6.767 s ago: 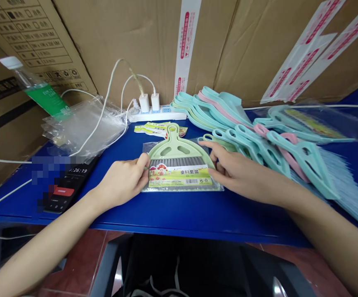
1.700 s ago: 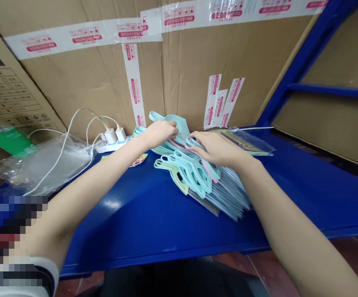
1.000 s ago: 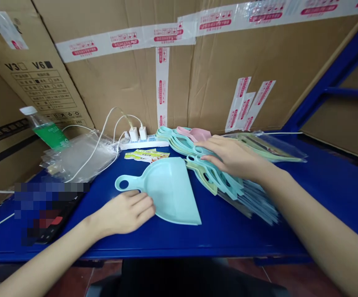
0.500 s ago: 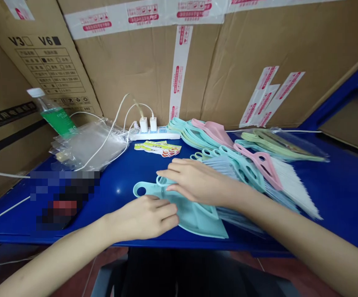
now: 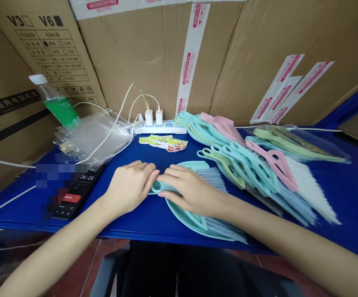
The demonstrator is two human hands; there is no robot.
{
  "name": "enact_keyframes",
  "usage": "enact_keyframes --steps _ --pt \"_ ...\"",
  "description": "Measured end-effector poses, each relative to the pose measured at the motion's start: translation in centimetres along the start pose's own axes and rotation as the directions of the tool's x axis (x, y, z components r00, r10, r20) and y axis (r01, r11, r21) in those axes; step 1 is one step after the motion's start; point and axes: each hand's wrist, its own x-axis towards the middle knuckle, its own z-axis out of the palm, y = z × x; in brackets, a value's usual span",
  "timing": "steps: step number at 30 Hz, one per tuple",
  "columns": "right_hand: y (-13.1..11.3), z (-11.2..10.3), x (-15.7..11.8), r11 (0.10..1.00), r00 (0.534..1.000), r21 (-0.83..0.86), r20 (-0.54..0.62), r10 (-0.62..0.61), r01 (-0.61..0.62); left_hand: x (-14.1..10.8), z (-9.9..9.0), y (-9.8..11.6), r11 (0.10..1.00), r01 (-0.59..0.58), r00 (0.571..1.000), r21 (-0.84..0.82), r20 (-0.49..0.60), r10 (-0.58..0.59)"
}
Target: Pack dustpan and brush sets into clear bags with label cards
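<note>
Both hands lie flat, fingers open, on a teal dustpan (image 5: 194,210) w/ a small brush (image 5: 211,181) laid in it, at the blue surface's (image 5: 129,152) front edge. Left hand (image 5: 129,187) touches the handle end, right hand (image 5: 188,192) presses the brush; nothing gripped. Stack of brushes (image 5: 259,173) just to the right.

Both bare forearms reach forward from the lower edge of the view and converge toward the middle. The left hand (image 5: 131,186) lies palm down, back of the hand up, its fingers (image 5: 148,170) held together and stretched to the right, slightly curled at the tips. The right hand (image 5: 189,190) also lies palm down (its wrist bent a little inward), with its fingers (image 5: 172,174) pointing left. The fingertips of the two hands meet, touching or just short of touching. Neither hand is closed into a fist.
</note>
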Motion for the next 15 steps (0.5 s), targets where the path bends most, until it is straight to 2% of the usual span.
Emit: enact_keyframes --steps 3,6,10,15 --pt "0.0 0.6 -0.2 0.997 0.998 0.074 -0.07 0.005 0.0 0.1 0.2 0.5 0.986 0.134 0.976 -0.096 0.184 -0.115" --pt "0.1 1.3 -0.2 0.991 0.99 0.134 -0.14 0.014 0.005 0.3 0.2 0.7 0.936 0.243 0.945 -0.256 0.281 -0.168" --pt "0.4 1.9 -0.2 0.982 0.975 0.184 -0.209 0.077 -0.038 0.6 0.5 0.5 0.809 0.306 0.94 -0.502 0.296 -0.172" --pt "0.3 1.8 -0.1 0.947 0.95 0.316 -0.271 0.156 -0.065 0.9 1.3 0.3 0.694 0.309 0.946 -0.65 0.283 -0.157"
